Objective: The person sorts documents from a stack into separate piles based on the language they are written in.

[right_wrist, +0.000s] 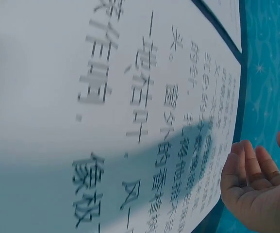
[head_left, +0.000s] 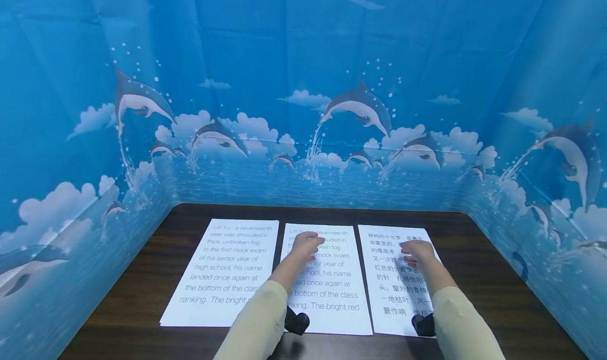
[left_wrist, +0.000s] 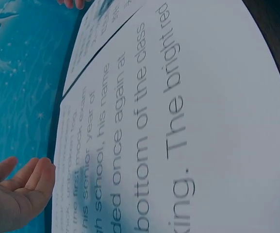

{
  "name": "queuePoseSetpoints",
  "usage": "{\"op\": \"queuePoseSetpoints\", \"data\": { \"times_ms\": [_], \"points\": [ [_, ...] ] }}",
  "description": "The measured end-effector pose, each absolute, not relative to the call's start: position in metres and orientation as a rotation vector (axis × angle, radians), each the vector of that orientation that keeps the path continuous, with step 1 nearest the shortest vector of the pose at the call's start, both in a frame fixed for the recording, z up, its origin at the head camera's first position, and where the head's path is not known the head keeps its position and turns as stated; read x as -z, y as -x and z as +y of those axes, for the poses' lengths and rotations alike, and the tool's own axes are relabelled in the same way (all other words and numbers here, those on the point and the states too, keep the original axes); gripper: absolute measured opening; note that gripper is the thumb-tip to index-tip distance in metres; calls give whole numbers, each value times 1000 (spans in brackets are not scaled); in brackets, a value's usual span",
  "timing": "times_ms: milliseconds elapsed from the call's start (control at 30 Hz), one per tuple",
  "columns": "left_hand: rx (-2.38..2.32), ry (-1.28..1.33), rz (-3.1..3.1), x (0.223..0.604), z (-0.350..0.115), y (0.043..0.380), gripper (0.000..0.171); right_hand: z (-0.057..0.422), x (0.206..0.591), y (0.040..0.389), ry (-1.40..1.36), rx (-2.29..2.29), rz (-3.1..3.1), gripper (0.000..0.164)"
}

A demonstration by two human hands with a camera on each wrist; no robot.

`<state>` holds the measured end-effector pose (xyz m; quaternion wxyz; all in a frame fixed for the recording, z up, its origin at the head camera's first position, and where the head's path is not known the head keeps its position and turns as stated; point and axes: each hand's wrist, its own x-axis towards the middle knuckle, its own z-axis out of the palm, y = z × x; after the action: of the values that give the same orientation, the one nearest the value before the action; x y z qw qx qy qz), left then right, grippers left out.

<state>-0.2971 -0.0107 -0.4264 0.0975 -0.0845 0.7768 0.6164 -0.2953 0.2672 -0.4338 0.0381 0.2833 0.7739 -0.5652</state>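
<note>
Three printed paper sheets lie side by side on the dark wooden table. My left hand [head_left: 304, 245] hovers over the middle sheet [head_left: 327, 297], which bears English text, its fingers loosely bent and holding nothing. Over the right sheet [head_left: 389, 291], printed in Chinese characters, my right hand [head_left: 419, 254] hangs in the same way, also holding nothing. Both wrist views show the relaxed fingers of the left hand [left_wrist: 21, 194] and right hand [right_wrist: 256, 189] raised off the paper, with a shadow cast below each. The left sheet [head_left: 227, 265], in English, has no hand on it.
The table [head_left: 133, 275] is dark wood with rounded far corners. A blue curtain [head_left: 265, 44] printed with dolphins and clouds encloses its back and sides. Dark wrist-worn devices, such as the left one [head_left: 296, 322], sit under both sleeves.
</note>
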Motion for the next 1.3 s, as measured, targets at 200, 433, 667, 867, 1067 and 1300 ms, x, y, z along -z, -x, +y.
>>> {"op": "queuePoseSetpoints", "data": {
  "times_ms": [200,433,667,867,1067,1300],
  "points": [
    [-1811,286,2332,429,-29,298,47,251,436,298,-903,1686,2398,51],
    [-1804,355,2387,434,-47,298,49,236,439,301,-894,1654,2421,42],
    [-1826,362,2391,435,-63,297,50,222,436,299,-844,1692,2388,38],
    [-1806,393,2410,436,-77,298,54,214,435,297,-741,1701,2384,39],
    [-1754,463,2419,438,-87,295,57,207,441,300,-700,1696,2370,39],
    [-1697,482,2438,446,-95,293,56,194,448,301,-701,1623,2375,38]
  ]
}}
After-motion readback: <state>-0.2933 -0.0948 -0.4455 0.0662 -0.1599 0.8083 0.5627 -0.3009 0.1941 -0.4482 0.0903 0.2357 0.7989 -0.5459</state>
